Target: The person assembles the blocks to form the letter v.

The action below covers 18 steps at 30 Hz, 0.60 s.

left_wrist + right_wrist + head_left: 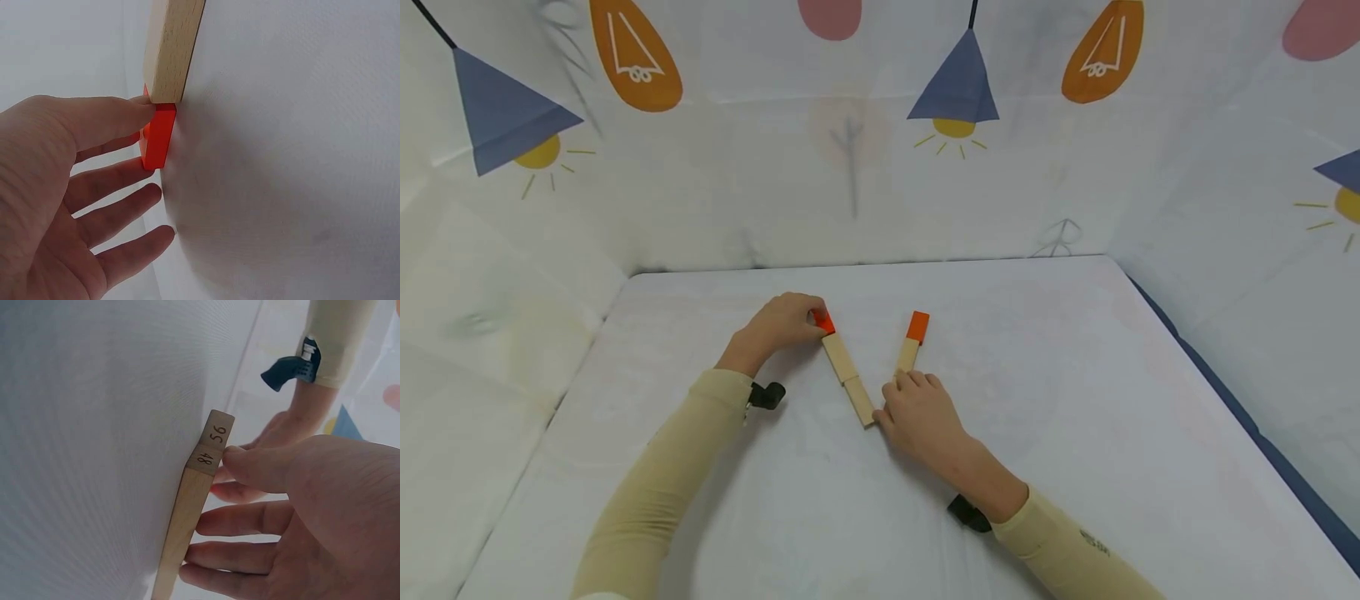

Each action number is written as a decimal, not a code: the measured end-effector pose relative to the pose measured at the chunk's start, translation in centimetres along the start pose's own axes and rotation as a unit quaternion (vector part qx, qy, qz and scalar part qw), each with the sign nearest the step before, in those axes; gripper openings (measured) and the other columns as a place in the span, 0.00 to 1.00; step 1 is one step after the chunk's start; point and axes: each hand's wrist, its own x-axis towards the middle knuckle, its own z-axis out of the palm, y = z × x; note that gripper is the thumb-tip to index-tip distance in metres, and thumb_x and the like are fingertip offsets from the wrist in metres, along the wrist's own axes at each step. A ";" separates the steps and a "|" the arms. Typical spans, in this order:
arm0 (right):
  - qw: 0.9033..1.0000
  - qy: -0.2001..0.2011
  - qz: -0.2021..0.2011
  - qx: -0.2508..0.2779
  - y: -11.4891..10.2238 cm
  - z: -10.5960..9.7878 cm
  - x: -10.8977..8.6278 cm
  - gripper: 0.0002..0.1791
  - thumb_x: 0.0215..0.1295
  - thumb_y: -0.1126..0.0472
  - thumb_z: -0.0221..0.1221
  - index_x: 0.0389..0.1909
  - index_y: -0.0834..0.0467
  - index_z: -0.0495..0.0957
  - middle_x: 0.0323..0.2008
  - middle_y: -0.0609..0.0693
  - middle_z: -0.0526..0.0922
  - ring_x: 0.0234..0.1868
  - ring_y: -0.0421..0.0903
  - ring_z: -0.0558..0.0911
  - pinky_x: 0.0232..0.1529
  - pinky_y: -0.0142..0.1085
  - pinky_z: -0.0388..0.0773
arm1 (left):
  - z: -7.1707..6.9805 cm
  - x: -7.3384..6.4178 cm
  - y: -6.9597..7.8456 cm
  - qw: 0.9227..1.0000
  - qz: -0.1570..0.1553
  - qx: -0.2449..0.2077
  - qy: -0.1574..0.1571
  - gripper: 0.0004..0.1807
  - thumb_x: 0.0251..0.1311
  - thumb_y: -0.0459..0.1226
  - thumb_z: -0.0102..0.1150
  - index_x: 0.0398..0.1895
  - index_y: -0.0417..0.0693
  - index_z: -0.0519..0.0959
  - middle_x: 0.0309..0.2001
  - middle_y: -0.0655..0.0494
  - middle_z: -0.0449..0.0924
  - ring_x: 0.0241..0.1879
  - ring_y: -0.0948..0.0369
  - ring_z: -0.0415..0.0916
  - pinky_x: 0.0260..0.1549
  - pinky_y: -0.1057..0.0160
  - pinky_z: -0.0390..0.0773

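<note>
Flat blocks form a V on the white table. Between its thumb and fingers my left hand (786,321) pinches the red block (160,139) at the left arm's far end. That block butts against a plain wooden block (839,358), with another wooden block (860,402) below. My right hand (922,419) lies over the lower right arm, hiding part of it. In the right wrist view, its fairly straight fingers touch a wooden block (185,512), and its thumb is at the meeting block ends. An orange-red block (917,327) tops the right arm beyond a wooden block (907,356).
A white cloth (1075,433) covers the table. White sheets printed with lamps (955,79) and bulbs hang behind and at the sides. Black straps (767,395) show at both wrists. Dark digits mark two block ends (209,453) in the right wrist view.
</note>
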 end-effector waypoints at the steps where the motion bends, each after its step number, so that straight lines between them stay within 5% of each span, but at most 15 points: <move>1: 1.000 0.000 -0.001 0.000 0.0 0.0 0.0 0.16 0.68 0.46 0.60 0.37 0.57 0.80 0.42 0.52 0.83 0.53 0.52 0.80 0.57 0.47 0.75 | 0.0 0.0 0.0 1.000 0.000 -0.002 0.000 0.11 0.60 0.40 0.61 0.45 0.51 0.82 0.44 0.54 0.83 0.40 0.55 0.75 0.42 0.56 0.75; 18: 1.000 0.005 0.005 0.009 -0.4 -0.3 -0.1 0.17 0.66 0.48 0.62 0.38 0.59 0.80 0.38 0.53 0.81 0.50 0.54 0.80 0.55 0.48 0.75 | 0.1 -0.3 0.1 1.000 0.009 -0.016 0.000 0.11 0.60 0.38 0.60 0.46 0.50 0.82 0.45 0.54 0.83 0.42 0.55 0.74 0.46 0.55 0.76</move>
